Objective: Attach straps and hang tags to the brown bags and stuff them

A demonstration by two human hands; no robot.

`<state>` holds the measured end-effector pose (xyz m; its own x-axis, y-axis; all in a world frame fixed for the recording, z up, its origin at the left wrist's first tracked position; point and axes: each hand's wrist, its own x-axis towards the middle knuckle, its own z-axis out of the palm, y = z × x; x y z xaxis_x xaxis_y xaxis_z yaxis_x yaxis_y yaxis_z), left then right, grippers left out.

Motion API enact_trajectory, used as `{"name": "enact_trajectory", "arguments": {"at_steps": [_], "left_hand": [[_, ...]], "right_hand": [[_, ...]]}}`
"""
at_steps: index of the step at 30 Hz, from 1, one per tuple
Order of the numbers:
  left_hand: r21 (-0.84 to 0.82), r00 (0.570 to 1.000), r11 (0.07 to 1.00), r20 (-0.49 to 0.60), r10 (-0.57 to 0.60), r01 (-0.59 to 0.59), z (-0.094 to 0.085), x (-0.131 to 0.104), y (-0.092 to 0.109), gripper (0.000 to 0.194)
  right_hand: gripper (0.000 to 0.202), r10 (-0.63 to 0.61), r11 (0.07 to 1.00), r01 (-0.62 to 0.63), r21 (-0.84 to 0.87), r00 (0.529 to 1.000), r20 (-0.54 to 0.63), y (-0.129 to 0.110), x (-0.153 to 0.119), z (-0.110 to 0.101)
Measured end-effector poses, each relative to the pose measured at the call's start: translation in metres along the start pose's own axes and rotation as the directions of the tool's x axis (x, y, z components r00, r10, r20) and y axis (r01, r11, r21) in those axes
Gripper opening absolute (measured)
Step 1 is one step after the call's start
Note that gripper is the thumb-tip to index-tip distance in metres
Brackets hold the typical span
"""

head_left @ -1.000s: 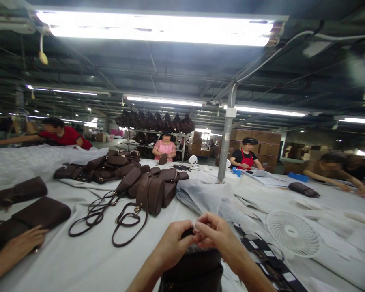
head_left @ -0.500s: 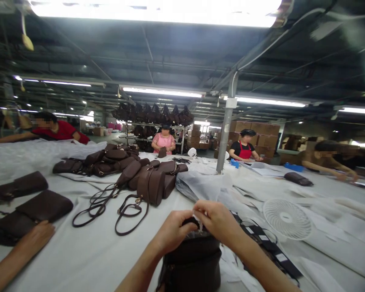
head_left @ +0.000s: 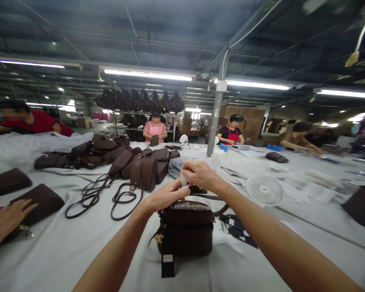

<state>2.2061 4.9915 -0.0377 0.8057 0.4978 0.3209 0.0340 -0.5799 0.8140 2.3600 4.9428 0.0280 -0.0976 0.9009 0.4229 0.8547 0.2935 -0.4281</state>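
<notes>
A dark brown handbag (head_left: 185, 235) stands upright on the white-covered table in front of me, its top showing clear wrapping inside the opening. A black hang tag (head_left: 168, 265) dangles from its front left, beside a gold-coloured fitting. Above the bag, my right hand (head_left: 200, 175) is closed in a pinch on a thin white strip of wrapping (head_left: 183, 178). My left hand (head_left: 167, 194) is closed at the lower end of that strip, thumb and fingers together. Part of a dark strap (head_left: 208, 197) shows under my right hand; the fingertips partly hide what they grip.
Brown bags (head_left: 142, 172) with looped straps lie piled left of centre. Another person's hand (head_left: 10, 219) rests on a bag at far left. A white fan (head_left: 264, 190), black tags (head_left: 237, 229) and loose paper lie right. A grey post (head_left: 214, 121) rises beyond; co-workers stand around the table.
Both my hands have risen off the bag's top, drawing the white strip upward. More of the bag and its hang tag now show. The neighbour's hand has moved onto the bag at left.
</notes>
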Motion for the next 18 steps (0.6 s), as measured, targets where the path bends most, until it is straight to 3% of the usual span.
{"name": "enact_trajectory", "arguments": {"at_steps": [3,7,11,15,18], "left_hand": [[0.056,0.995,0.998,-0.091,-0.032,0.038,0.012,0.007,-0.007,0.031],[0.32,0.996,0.944,-0.062,-0.067,0.084,0.021,0.013,-0.013,0.036],[0.557,0.992,0.823,-0.027,-0.121,0.116,0.013,0.013,-0.002,0.029],[0.284,0.997,0.956,0.005,-0.072,0.068,0.006,0.014,0.007,0.041],[0.178,1.0,0.984,0.004,-0.016,0.015,0.009,0.016,0.005,0.028]], "right_hand": [[0.018,0.043,0.997,-0.041,0.067,0.999,-0.031,-0.008,0.003,0.002],[0.021,0.036,0.99,-0.029,0.137,0.998,-0.051,-0.016,0.006,0.008],[0.02,0.103,0.932,-0.123,0.341,0.992,0.078,-0.018,0.007,0.004],[0.022,0.159,0.859,-0.226,0.459,0.971,0.181,-0.022,0.009,-0.009],[0.024,0.146,0.865,-0.193,0.464,0.98,0.135,-0.024,0.011,-0.009]]}}
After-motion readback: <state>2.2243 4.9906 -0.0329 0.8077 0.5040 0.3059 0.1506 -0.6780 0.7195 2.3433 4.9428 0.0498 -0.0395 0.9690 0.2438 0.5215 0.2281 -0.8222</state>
